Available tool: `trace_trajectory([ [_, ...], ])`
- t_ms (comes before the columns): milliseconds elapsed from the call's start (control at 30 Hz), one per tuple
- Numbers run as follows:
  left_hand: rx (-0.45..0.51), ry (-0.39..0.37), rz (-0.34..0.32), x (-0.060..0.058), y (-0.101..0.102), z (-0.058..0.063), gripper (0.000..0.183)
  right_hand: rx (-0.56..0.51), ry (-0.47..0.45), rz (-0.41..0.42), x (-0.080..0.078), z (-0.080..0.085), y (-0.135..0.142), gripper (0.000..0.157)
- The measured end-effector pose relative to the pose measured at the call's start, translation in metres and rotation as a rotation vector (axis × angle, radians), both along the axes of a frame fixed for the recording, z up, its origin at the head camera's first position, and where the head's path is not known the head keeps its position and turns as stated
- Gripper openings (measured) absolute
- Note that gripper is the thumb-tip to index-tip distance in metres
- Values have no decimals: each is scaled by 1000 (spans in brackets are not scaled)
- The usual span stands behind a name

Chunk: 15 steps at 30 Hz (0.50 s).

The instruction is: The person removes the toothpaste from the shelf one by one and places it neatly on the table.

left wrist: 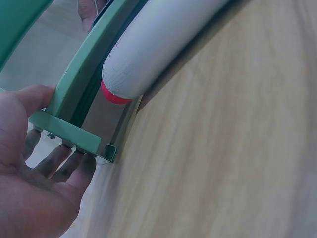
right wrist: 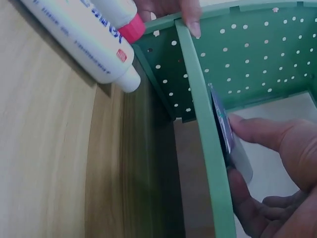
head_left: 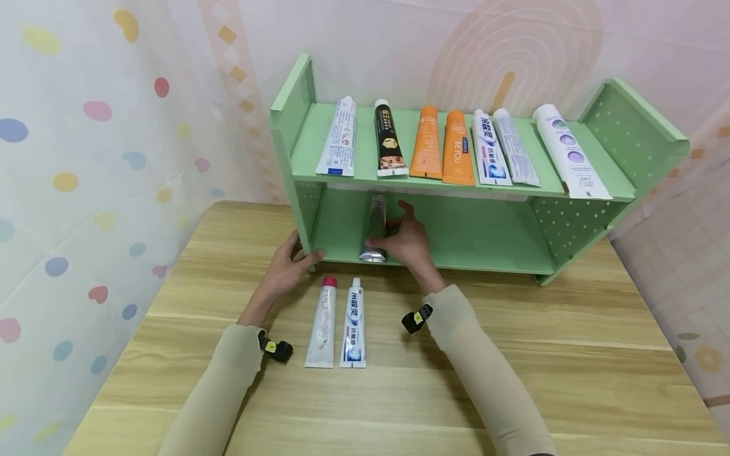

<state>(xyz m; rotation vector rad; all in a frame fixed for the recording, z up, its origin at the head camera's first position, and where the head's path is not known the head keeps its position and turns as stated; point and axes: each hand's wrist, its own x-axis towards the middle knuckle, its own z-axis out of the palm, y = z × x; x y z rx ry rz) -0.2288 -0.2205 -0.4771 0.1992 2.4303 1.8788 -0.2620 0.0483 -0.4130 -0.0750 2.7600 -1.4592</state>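
Note:
A silver-grey toothpaste tube (head_left: 377, 228) lies on the lower tier of the green two-tier shelf (head_left: 467, 234), its flat end toward the front edge. My right hand (head_left: 409, 239) holds it between thumb and fingers. The right wrist view shows the tube's edge (right wrist: 225, 124) just behind the shelf's front lip. My left hand (head_left: 287, 269) grips the lower left front corner of the shelf, thumb on one side and fingers round the other. In front of the shelf, a white tube with a red cap (head_left: 322, 326) and a white-and-blue toothpaste tube (head_left: 353, 326) lie side by side.
The upper tier bears a row of tubes, among them a black tube (head_left: 389, 139), two orange tubes (head_left: 459, 149) and a large white tube (head_left: 570, 152). All stands on a wooden table (head_left: 399, 411), with a patterned curtain (head_left: 114, 126) behind.

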Motion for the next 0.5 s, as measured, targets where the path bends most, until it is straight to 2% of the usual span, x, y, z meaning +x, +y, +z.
trace_trajectory([
  [500,5,4,-4,-3,0,-2,82,12,-50,2,0,5,3,104],
])
